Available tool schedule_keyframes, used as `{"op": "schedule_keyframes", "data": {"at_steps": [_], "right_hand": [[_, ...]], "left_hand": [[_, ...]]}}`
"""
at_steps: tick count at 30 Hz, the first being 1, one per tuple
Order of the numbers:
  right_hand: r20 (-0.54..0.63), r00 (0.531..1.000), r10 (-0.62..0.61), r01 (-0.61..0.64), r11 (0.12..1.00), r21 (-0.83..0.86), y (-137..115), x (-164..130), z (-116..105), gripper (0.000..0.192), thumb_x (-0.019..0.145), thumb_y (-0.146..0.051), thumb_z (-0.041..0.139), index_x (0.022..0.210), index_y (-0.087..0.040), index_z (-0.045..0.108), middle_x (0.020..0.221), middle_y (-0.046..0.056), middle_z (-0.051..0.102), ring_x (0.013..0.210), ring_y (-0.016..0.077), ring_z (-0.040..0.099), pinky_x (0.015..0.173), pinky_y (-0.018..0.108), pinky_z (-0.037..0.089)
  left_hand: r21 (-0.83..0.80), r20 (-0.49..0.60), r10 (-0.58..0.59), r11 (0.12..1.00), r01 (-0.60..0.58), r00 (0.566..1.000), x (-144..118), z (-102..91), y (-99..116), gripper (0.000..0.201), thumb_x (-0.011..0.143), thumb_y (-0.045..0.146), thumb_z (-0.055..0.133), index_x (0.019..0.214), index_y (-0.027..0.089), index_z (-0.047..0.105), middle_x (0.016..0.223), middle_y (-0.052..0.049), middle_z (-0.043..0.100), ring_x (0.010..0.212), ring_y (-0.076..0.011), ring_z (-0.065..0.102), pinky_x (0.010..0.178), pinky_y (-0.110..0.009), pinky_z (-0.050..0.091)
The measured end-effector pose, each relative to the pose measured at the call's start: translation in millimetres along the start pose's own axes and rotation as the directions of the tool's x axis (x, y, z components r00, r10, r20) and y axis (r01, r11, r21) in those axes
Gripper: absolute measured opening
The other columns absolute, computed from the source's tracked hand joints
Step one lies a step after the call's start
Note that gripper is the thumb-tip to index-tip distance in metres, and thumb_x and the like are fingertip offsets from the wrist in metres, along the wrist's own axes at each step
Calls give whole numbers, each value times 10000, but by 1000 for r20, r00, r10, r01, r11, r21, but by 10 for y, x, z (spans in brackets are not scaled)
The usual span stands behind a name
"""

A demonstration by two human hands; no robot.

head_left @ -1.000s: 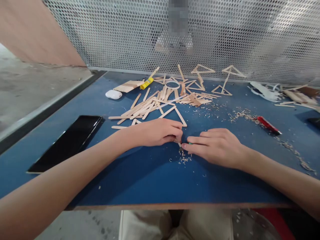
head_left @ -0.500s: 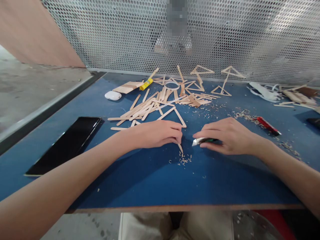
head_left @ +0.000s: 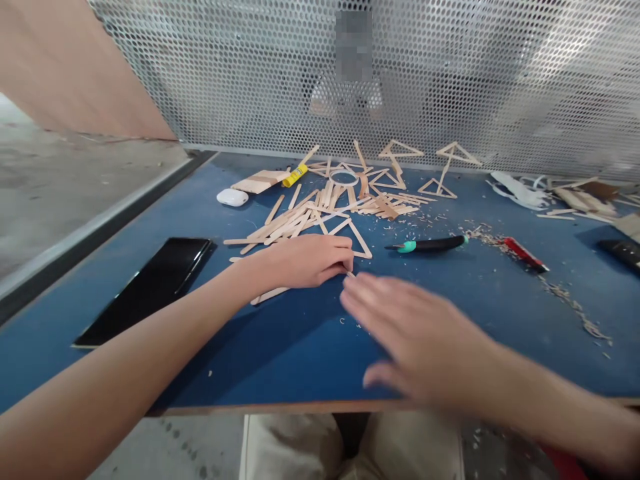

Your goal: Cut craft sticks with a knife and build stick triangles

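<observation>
1 head-worn view looks forward and down, close over the blue table (head_left: 280,360), facing the perforated metal screen (head_left: 450,80) at its far edge.

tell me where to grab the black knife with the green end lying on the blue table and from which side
Probably by the black handle, around its middle, coming down from above with fingers across its width. The knife lies flat and about level on the table, with bare surface on both long sides. Keep off the green end; the thin tip pointing toward the left hand looks like the blade.
</observation>
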State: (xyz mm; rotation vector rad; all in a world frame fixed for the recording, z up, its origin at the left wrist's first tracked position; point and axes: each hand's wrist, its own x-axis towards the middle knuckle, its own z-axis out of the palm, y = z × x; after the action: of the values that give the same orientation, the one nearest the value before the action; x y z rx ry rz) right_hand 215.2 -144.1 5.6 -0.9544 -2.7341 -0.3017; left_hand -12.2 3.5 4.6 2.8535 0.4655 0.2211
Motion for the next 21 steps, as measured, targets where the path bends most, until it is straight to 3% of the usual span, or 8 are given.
{"op": "schedule_keyframes", "data": {"at_steps": [2, 4, 8, 12, 15, 17, 21], "right_hand": [[-38, 998, -49, 51, 998, 31, -492, 5, 99, 713, 1013, -527, 417, 1550, -60, 391, 1616, 148, 374, 1506, 280, 349, 1229, 407, 340], [-116, 993, -9, 12, 1000, 27, -860, 40, 208, 627, 1004, -388, 466, 1556, -100, 396, 1625, 108, 357, 1520, 245, 322, 1244, 366, 313], [-63, 977, 205, -190, 964, 188, -1135, 247, 364, 859, 977, -620, 413, 1583, -21, 307, 1647, 161, 249, 1554, 293, 220, 1242, 418, 337], [-7, 942, 335, -314, 891, 329, -1056, 422, 477, 889, 975, -638, 433, 1575, 4, 304, 1637, 220, 227, 1537, 332, 249, 1232, 475, 351], [-27, 898, 440, -401, 841, 362, -899, 314, 509, 913, 959, -644, 478, 1617, -63, 227, 1639, 214, 237, 1524, 368, 275, 1204, 560, 369], [-42, 853, 521, -483, 816, 317, -744, 96, 477, 961, 938, -665, 510, 1640, -113, 155, 1641, 211, 253, 1513, 407, 282, 1175, 630, 373], [46, 815, 578, -579, 806, 122, -311, -618, 370, 890, 988, -584, 466, 1653, -172, 42, 1682, 159, 190, 1533, 371, 251, 1205, 620, 341]], "left_hand": [[-9, 2, -2, 1000, 2, 1000, 8, 3, 7, 205, 1001, 175, 498, 1000, 176, 702, 1005, -53, 656, 906, -159, 642, 804, -256, 455], [-15, 8, -1, 1000, 1, 1000, 10, 0, 13, 217, 1011, 182, 486, 1006, 178, 703, 1021, -57, 658, 916, -155, 641, 826, -256, 452], [-24, 13, -6, 1000, 7, 1000, 0, -10, 21, 226, 1017, 200, 479, 1000, 177, 703, 1020, -62, 659, 914, -154, 636, 824, -259, 453], [-21, 12, -18, 1000, 18, 1000, -8, -12, 25, 224, 1011, 207, 485, 1000, 188, 708, 1025, -60, 663, 914, -156, 639, 809, -262, 455], [-29, -6, 1, 1000, -1, 1000, -9, -8, 21, 216, 1002, 201, 494, 986, 182, 709, 1007, -62, 667, 920, -160, 641, 827, -269, 458], [-40, -14, 9, 999, -10, 1000, -10, -4, 12, 206, 996, 203, 506, 985, 182, 710, 1001, -61, 667, 916, -162, 641, 826, -274, 461], [-57, 6, -12, 998, 12, 1000, -10, 0, -12, 205, 997, 204, 512, 1007, 194, 716, 1024, -58, 666, 895, -157, 643, 797, -274, 456]]}}
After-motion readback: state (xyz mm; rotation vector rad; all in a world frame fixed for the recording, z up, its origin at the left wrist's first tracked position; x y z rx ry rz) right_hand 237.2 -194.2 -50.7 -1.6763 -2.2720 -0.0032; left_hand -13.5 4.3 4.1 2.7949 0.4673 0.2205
